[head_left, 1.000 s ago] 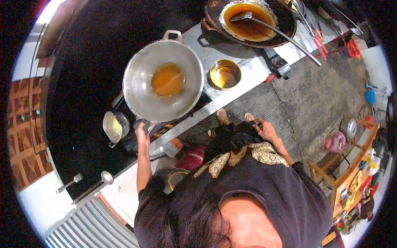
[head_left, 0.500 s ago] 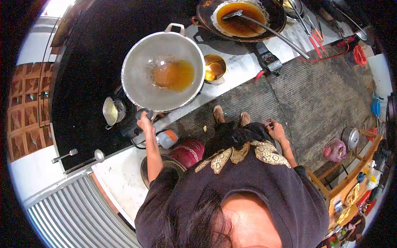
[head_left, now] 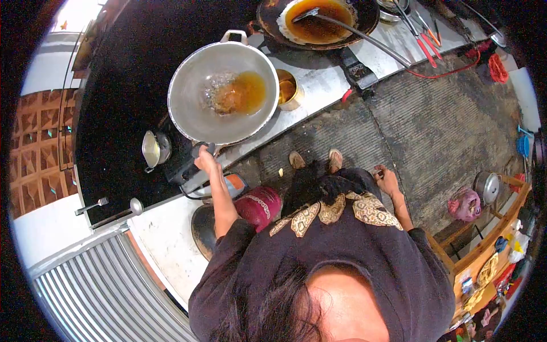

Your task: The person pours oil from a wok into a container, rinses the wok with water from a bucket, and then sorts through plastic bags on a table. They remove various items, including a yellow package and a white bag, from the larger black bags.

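My left hand (head_left: 206, 159) is closed round the near, dark-wrapped handle of a large pale metal wok (head_left: 191, 117). Brown liquid with bubbles at its left side (head_left: 248, 94) lies in the bottom of that wok. To the wok's right, partly hidden by its rim, stands a gold-coloured pot (head_left: 293, 98). My right hand (head_left: 386, 176) hangs beside my body over the floor, its fingers curled; whether anything small is in them cannot be made out. A small pot with pale contents (head_left: 151, 149) stands left of the wok.
A dark wok (head_left: 364, 31) of brown liquid, with a long-handled spatula (head_left: 373, 48), stands at the back. Red-handled tongs (head_left: 424, 48) lie to its right. A maroon gas cylinder (head_left: 259, 206) stands below the counter (head_left: 319, 85). A wooden shelf (head_left: 481, 251) with items is at right.
The liquid in the pale wok has moved slightly, with more bubbles at its left. The wok now covers more of the gold-coloured pot. The view has shifted a little.
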A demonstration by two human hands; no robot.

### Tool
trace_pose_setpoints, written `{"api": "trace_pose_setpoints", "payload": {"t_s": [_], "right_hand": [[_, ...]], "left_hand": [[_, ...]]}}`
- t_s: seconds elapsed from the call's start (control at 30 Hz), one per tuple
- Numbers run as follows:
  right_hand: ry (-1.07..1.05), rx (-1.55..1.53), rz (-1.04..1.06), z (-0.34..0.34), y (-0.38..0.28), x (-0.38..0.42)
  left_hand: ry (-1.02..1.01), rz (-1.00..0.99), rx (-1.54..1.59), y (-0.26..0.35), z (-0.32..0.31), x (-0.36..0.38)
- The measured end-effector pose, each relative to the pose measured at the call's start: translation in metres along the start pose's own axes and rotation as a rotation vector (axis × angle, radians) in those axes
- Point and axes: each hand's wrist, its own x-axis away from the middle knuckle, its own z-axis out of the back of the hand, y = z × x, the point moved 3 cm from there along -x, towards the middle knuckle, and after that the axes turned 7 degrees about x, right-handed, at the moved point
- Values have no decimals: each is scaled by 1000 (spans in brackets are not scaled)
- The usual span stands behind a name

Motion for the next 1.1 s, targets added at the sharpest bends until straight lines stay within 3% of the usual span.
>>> {"api": "trace_pose_setpoints", "payload": {"t_s": [0.4, 0.77, 0.87, 1.1], "right_hand": [[-92, -59, -84, 3, -7, 12], [-30, -73, -71, 4, 4, 18], [-18, -38, -51, -4, 13, 20], [-53, -42, -100, -9, 13, 25]], "left_hand": [[159, -120, -146, 16, -14, -1], [173, -194, -176, 8, -17, -1], [196, -215, -315, 6, -17, -2], [187, -342, -245, 36, -25, 38]]}}
